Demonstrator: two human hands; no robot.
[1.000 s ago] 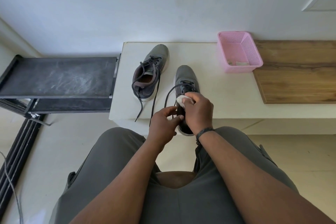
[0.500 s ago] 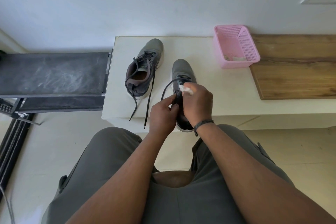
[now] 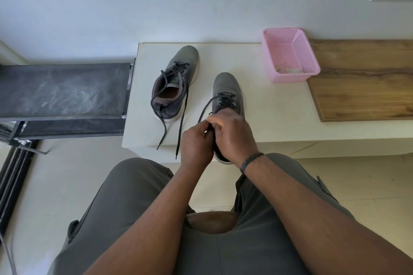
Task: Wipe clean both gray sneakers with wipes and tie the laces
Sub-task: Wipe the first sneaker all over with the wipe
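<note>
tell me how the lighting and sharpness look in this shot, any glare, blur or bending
Head view: soft, even light, faint shadows beside the left sneaker; no harsh glare on the white table; wide-angle bending bows the wooden board and wall edges; slight motion softness on the left hand and right hand at the laces.

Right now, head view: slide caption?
Both hands work the near gray sneaker's laces; far sneaker untied.
</note>
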